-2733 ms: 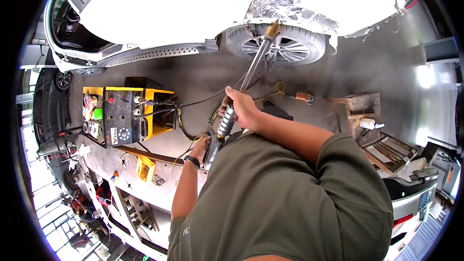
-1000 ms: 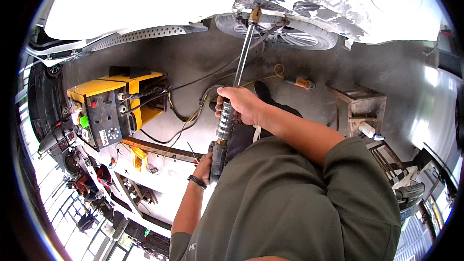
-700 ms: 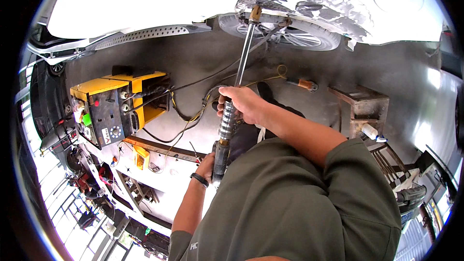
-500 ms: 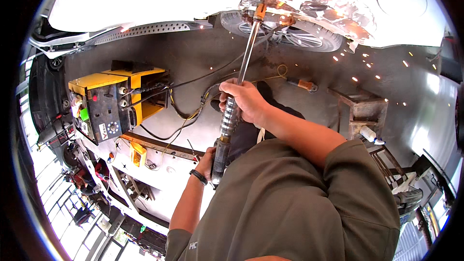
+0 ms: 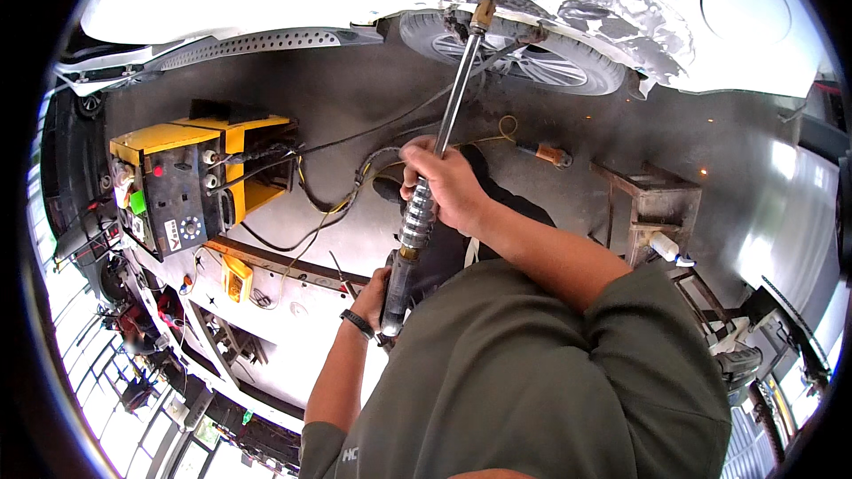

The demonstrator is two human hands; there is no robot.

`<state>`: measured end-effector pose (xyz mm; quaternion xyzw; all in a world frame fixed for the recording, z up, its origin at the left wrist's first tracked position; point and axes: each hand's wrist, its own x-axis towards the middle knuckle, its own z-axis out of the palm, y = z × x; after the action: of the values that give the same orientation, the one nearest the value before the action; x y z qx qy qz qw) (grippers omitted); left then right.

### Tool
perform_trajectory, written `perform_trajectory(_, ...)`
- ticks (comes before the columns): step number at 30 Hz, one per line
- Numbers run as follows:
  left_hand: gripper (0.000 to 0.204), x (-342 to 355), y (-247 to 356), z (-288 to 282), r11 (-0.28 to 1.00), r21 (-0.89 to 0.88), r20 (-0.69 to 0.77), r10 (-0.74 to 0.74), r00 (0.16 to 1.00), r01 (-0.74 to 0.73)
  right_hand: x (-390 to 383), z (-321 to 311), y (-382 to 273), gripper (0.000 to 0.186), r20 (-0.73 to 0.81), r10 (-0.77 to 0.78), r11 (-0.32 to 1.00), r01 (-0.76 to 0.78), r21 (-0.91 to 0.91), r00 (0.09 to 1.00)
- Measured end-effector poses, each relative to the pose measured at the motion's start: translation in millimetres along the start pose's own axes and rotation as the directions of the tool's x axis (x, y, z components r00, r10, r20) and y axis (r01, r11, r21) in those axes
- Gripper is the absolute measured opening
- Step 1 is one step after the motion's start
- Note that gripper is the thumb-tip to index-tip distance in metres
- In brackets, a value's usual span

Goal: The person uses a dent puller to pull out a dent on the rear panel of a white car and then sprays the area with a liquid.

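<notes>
My right hand (image 5: 444, 182) is closed round the ribbed chrome sliding weight of a long puller (image 5: 458, 93). My left hand (image 5: 373, 297), a black band at its wrist, is closed on the puller's grey lower handle. The puller's brassy tip (image 5: 483, 13) meets the scuffed, bare-patched white car panel (image 5: 612, 22) above a wheel (image 5: 568, 71). A cable with a clamp (image 5: 532, 35) is attached beside the tip.
A yellow and black machine (image 5: 182, 186) with cables stands at the left. Behind it are a white metal surface (image 5: 275, 310) and a yellow case (image 5: 238, 278). An orange power tool (image 5: 550, 153) lies on the floor near a worn wooden stool (image 5: 657, 186).
Bright sparks flew from the panel half a second ago; only a few small glints remain near the floor. My right hand and puller sit slightly higher in view than 0.7 seconds ago.
</notes>
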<state>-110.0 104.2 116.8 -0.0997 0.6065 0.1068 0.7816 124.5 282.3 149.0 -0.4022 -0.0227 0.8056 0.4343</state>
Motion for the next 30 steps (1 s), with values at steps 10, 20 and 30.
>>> perform_trajectory(10,0.035,21.7,-5.8,-14.0,0.998,0.036,-0.129,0.062,0.99,-0.058,25.5,-5.7,-52.5,0.024,0.024,0.028,0.991,-0.025,-0.131,0.999)
perform_trajectory(20,0.032,60.5,-29.4,-50.4,0.904,0.26,-0.14,0.383,0.913,-0.339,11.4,-9.8,13.9,0.02,0.023,-0.072,0.997,0.072,-0.032,0.997)
perform_trajectory(30,0.03,46.6,-8.9,-25.9,0.787,0.167,-0.518,0.582,0.626,-0.594,25.4,-16.2,-40.3,0.023,0.052,-0.039,0.999,0.04,-0.033,0.998)
